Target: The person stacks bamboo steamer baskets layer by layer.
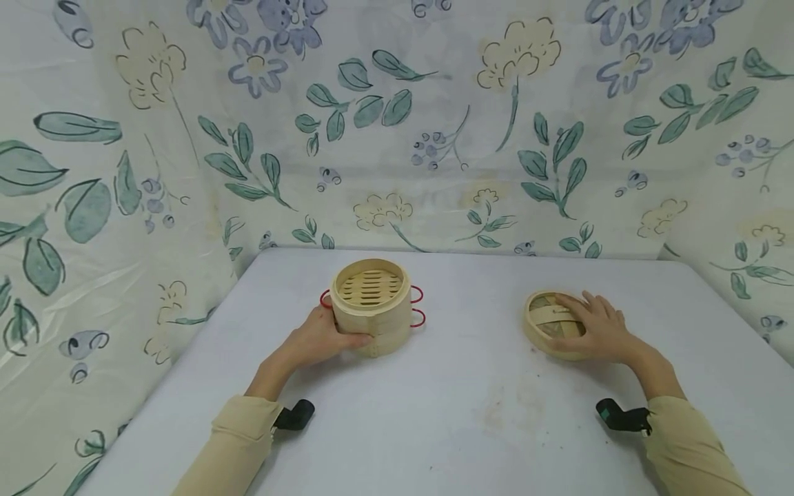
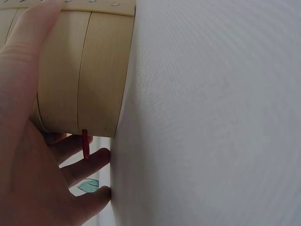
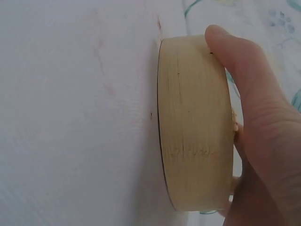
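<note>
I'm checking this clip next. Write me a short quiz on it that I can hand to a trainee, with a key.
1. Open question: which hand is on the round lid, and which grips the bamboo steamer?

2. Multiple choice: what colour are the loops on the steamer's sides?
A) blue
B) red
C) green

3. True or false: the lid is covering the steamer.

Key
1. The right hand is on the lid; the left hand grips the steamer.
2. B.
3. False: the steamer's slotted top shows uncovered, and the lid is apart from it, over on the right.
</note>
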Demonstrator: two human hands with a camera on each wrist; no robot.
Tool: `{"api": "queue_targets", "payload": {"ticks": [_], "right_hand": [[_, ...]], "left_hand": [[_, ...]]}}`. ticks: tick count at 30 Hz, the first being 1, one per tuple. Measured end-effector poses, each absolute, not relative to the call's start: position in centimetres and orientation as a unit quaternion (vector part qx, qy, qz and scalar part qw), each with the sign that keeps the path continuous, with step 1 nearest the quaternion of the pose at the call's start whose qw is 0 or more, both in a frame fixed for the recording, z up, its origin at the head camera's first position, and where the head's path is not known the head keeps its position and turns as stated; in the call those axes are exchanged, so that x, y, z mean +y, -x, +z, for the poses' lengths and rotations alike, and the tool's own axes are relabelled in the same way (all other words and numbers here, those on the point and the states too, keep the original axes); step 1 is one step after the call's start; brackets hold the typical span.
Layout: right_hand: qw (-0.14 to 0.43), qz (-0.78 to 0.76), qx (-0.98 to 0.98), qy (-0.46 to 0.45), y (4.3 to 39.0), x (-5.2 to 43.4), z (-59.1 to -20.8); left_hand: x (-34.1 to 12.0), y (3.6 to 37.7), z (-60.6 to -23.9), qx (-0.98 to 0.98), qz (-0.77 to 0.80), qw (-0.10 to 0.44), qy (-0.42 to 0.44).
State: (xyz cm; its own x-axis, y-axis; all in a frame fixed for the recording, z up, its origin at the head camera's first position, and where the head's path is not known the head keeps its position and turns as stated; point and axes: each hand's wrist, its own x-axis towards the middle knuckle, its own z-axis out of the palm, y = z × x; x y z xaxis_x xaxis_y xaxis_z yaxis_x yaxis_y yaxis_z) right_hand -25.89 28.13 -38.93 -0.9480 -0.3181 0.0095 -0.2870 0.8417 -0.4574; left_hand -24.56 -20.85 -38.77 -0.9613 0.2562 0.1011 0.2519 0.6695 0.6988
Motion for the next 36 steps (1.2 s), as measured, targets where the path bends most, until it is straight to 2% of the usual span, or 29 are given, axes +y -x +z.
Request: {"api": "queue_targets", "payload": {"ticks": [12,36], "right_hand": [[0.057,-0.286,0.943,0.162,25.89,27.94,-38.92],[0.021,-0.293,0.944,0.148,26.02,28.01,-38.96]], "left_hand": [[-20.96,24.49,-38.74,0.915,0.382,0.007,-0.132],[-20.77,24.45,-38.77,0.909,0.397,0.013,-0.126]]}}
